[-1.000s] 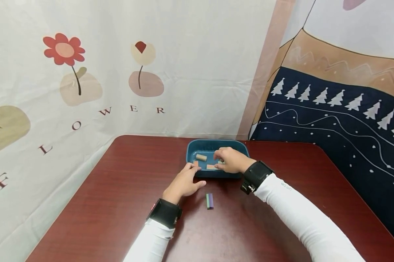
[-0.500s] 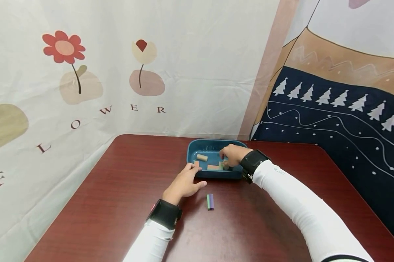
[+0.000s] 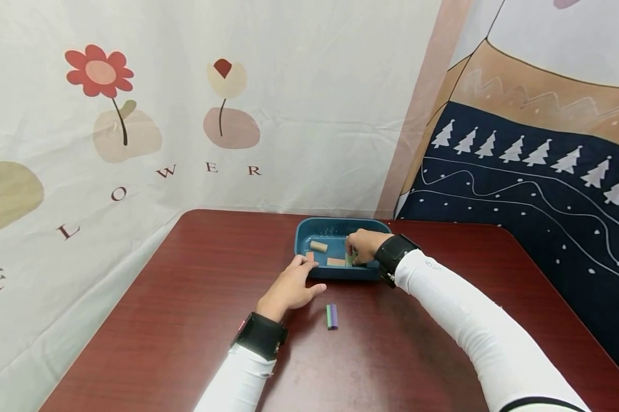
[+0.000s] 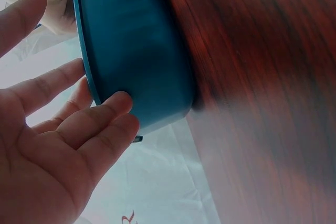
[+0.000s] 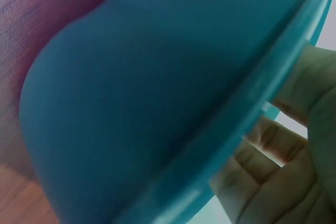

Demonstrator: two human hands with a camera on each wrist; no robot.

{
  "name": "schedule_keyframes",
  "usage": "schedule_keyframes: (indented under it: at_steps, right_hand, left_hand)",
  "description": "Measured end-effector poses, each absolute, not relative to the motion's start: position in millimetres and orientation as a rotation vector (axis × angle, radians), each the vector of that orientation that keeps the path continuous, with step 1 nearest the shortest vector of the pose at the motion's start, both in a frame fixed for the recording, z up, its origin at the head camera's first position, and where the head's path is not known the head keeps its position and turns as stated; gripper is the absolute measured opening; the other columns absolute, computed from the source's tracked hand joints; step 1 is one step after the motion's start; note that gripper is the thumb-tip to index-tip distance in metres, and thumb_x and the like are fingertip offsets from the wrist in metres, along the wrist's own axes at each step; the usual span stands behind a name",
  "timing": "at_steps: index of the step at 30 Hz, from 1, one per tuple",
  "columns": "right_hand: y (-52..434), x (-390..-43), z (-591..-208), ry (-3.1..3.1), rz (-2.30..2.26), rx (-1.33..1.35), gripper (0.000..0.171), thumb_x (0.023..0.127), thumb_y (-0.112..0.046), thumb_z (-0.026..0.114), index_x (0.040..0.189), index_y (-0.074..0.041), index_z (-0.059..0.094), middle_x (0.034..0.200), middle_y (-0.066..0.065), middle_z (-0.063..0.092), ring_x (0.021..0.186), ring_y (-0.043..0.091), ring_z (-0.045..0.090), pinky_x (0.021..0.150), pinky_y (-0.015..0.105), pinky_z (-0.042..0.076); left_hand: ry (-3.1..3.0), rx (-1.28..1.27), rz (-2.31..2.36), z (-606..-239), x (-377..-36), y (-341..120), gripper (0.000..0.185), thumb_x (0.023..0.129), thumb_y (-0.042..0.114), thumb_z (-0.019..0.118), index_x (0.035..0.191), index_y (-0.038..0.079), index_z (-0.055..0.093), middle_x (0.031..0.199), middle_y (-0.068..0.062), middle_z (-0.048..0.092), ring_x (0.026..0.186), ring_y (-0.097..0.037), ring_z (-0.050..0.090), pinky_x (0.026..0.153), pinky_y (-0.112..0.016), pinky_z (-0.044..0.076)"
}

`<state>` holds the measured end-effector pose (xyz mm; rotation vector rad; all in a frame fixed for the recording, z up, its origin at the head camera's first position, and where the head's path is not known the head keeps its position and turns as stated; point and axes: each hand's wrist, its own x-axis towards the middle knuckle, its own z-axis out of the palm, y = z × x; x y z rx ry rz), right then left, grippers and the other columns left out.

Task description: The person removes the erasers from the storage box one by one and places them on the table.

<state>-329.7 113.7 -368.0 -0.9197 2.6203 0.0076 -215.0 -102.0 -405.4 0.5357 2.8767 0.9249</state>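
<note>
A dark blue plastic box (image 3: 309, 224) stands at the far side of the table. Inside it lie a pale wooden cylinder (image 3: 318, 246), an orange block (image 3: 336, 262), another orange piece (image 3: 310, 256) and a greenish block (image 3: 348, 259). My left hand (image 3: 289, 290) rests its extended fingers on the box's near left rim; in the left wrist view, fingertips touch the outer wall (image 4: 136, 51). My right hand (image 3: 366, 245) reaches into the right part of the box, fingers bent down at the greenish block. In the right wrist view the box wall hides its fingertips, so a grip cannot be made out.
On the reddish-brown table (image 3: 227, 274), in front of the box, lies a green and purple piece (image 3: 332, 317), perhaps two blocks side by side. Printed cloths (image 3: 314, 114) hang behind the table and along its right side.
My right hand has shifted right within the box, from beside the orange block to the greenish block, and has stayed there over the last half second. My left hand stays at the rim.
</note>
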Motion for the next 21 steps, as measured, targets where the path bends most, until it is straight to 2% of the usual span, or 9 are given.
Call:
schedule_keyframes:
  at_steps: [6, 21]
  right_hand:
    - [113.0, -332.2, -373.2, 2.651, 0.006, -0.966, 0.012, 0.088, -0.007, 0.071, 0.099, -0.010, 0.071, 0.092, 0.001, 0.065, 0.083, 0.014, 0.060, 0.076, 0.032, 0.053]
    - [116.3, -328.7, -368.4, 2.684, -0.067, -0.996, 0.012, 0.087, -0.004, 0.070, 0.099, -0.006, 0.071, 0.088, 0.001, 0.064, 0.077, 0.012, 0.058, 0.071, 0.030, 0.052]
  left_hand:
    - [2.871, 0.526, 0.927, -405.3, -215.5, -101.7, 0.056, 0.093, 0.033, 0.067, 0.139, 0.005, 0.051, 0.133, -0.011, 0.043, 0.113, -0.026, 0.053, 0.096, -0.043, 0.044]
    - [2.863, 0.507, 0.915, -407.7, -215.5, -101.2, 0.058, 0.093, 0.034, 0.067, 0.141, 0.006, 0.050, 0.135, -0.011, 0.041, 0.118, -0.026, 0.052, 0.097, -0.044, 0.044]
